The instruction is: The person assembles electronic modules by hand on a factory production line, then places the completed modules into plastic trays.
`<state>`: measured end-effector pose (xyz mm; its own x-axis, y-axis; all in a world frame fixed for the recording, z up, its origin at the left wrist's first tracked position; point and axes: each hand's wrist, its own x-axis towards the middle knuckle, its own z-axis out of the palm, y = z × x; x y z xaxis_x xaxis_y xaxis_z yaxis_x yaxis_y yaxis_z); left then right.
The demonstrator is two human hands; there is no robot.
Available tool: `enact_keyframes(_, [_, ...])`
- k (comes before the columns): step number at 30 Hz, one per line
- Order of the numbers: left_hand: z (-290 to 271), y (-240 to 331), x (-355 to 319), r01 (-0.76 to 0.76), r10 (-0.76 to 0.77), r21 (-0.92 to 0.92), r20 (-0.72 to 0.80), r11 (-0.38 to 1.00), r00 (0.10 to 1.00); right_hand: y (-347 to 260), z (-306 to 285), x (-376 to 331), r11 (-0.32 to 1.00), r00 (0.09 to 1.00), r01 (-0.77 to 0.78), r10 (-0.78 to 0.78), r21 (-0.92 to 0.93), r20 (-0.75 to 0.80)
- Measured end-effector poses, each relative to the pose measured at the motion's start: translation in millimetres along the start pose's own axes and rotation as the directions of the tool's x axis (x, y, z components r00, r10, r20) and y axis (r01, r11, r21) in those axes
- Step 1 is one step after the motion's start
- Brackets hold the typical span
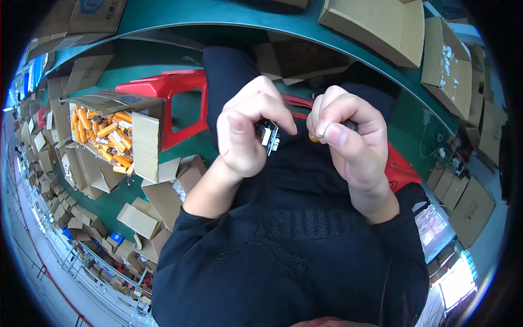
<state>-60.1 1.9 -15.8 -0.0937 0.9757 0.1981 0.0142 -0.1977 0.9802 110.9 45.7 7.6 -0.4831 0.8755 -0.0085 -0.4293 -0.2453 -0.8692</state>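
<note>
My left hand [244,126] is closed around a small dark circuit board [271,140], which stands on edge between the fingers and shows a white connector. To its right, at about the same height, my right hand [354,139] is closed in a pinch, thumb against the curled index finger. A bit of something orange-yellow [314,138] shows at the left side of these fingers. A dark rounded piece [350,126] peeks out behind the thumb. What the right hand holds is mostly hidden. The two hands are apart, above my lap.
An open cardboard box [146,147] full of orange cylindrical cells [106,133] stands at the left beside a red plastic stool [188,82]. A green table edge [245,24] curves across the top, with open cardboard boxes [376,27] on it. More cartons fill the left floor.
</note>
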Motion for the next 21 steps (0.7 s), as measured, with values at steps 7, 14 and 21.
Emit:
enact_keyframes(7, [11.3,-17.1,0.7,-0.158,0.144,-0.212,-0.077,0.965,0.987,-10.5,14.8,-1.3,0.976,0.998,-0.033,0.045,-0.215,0.051])
enact_keyframes(14, [16.7,-13.8,0.7,-0.149,0.129,-0.18,-0.117,0.972,0.985,-11.0,20.1,-1.7,0.972,0.993,-0.111,0.114,-0.208,0.0])
enact_keyframes(21, [20.8,-12.8,1.0,-0.169,0.149,-0.159,-0.13,0.973,0.98,-4.3,15.5,-2.9,0.983,0.999,-0.045,0.048,-0.177,0.014])
